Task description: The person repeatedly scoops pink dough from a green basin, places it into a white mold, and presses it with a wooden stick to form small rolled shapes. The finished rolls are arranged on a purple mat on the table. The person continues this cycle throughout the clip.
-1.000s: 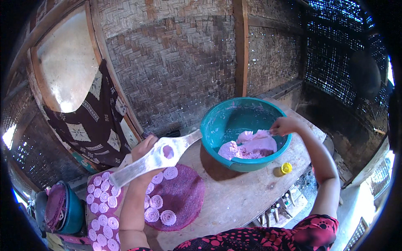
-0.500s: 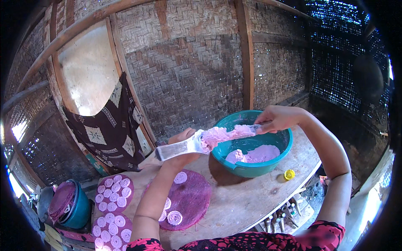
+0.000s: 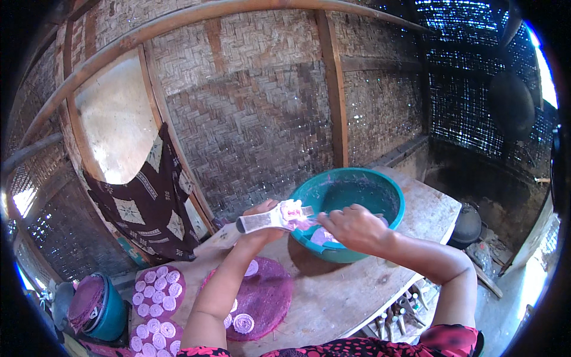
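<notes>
My left hand (image 3: pixel 264 235) grips a silvery, elongated press-like tool (image 3: pixel 262 222) with a dark end on the left. Pink dough (image 3: pixel 292 212) sits at its right end. My right hand (image 3: pixel 360 231) is closed on a thin utensil, perhaps a spoon, held against that dough; the fingers hide most of it. Both hands are by the green basin (image 3: pixel 400 205), the right one over it. More pink dough (image 3: pixel 322 237) lies inside the basin, partly covered by my right hand. Below my left forearm, a round magenta mat (image 3: pixel 270 300) carries a few pink coils (image 3: pixel 243 323).
Magenta mats full of pink coils (image 3: pixel 158 282) lie at the left of the wooden table (image 3: pixel 380 282). Beyond them stands a teal bucket (image 3: pixel 113 315) with a magenta mat on top. A patterned dark cloth (image 3: pixel 143 202) hangs by the woven wall. Several handled tools (image 3: pixel 401 315) sit below the table's edge.
My right hand has come down and left, over the basin, closer to the press-like tool. The long strip of dough between the hands is now a small lump at the tool's end.
</notes>
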Demonstrator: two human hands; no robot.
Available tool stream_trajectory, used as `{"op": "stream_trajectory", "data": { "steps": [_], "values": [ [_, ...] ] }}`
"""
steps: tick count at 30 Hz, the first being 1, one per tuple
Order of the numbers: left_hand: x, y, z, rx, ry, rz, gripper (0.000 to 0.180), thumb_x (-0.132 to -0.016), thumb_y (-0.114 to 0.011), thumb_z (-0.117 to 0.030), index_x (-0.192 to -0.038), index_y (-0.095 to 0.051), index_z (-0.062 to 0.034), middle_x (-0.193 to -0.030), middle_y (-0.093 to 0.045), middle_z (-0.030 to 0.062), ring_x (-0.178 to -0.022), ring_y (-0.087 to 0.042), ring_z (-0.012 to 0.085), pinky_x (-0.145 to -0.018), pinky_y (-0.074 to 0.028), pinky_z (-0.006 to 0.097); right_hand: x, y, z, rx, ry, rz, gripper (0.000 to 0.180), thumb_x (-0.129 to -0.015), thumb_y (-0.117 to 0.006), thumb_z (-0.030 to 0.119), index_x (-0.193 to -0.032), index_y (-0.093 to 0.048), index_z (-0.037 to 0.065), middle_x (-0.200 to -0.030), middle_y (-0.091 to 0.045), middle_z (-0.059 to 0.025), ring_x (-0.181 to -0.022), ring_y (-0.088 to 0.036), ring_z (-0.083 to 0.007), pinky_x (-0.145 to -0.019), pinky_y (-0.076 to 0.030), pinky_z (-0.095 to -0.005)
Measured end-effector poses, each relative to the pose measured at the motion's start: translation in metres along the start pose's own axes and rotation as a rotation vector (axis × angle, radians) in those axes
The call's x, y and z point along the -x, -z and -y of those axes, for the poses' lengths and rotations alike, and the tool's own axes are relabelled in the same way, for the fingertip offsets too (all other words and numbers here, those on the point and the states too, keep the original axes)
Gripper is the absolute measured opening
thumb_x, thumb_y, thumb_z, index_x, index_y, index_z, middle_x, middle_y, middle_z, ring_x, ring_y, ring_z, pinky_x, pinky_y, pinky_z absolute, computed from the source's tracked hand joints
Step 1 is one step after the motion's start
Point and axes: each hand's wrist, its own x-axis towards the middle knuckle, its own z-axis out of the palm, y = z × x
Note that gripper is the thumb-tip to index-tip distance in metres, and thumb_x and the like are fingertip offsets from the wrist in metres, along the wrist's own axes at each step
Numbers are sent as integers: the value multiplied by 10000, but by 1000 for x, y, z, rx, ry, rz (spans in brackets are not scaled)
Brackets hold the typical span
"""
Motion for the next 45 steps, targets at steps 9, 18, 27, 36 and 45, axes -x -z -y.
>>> {"op": "stream_trajectory", "data": {
  "steps": [9, 18, 27, 36, 45],
  "values": [
    [-32, 13, -2, 153, 66, -113, 286, -789, -718, -296, -1028, -696, -139, -978, -712, 37, -872, -666, 247, -805, -534, 397, -14, -38, 0, -1027, -738, -424, 528, -912, -553, 17, -1421, -515, 154, -896, -589, -211, -870, -625, -396, -765, -497, -464],
    [-45, 19, 13, -87, 71, -324, 160, -786, -711, -276, -855, -694, -134, -854, -692, 98, -804, -672, 283, -667, -547, 425, -14, -69, 88, -1225, -750, -211, 473, -984, -475, 103, -1455, -437, 111, -946, -632, -320, -872, -626, -496, -790, -489, -525],
    [-36, 22, 2, 11, 169, -392, 333, -681, -805, -284, -846, -594, -86, -808, -622, 105, -752, -657, 334, -640, -539, 424, -22, -93, 59, -1250, -914, -229, 368, -1006, -501, 134, -1336, -538, -24, -747, -630, -204, -671, -641, -240, -652, -501, -376],
    [-28, 0, 26, 80, 143, -266, 336, -668, -806, -287, -836, -588, -94, -896, -628, 111, -816, -657, 340, -689, -538, 413, -21, -64, 83, -1491, -831, -63, 382, -982, -486, 124, -1329, -520, -30, -966, -624, -376, -954, -647, -489, -825, -505, -489],
    [8, 57, 46, 119, 83, -368, 210, -741, -762, -183, -915, -667, -111, -876, -656, 87, -842, -639, 288, -744, -521, 405, 51, -113, -23, -277, -670, 875, 290, -889, -513, 174, -1060, -740, 119, -1044, -732, -128, -971, -718, -265, -762, -563, -421]
  ]
}}
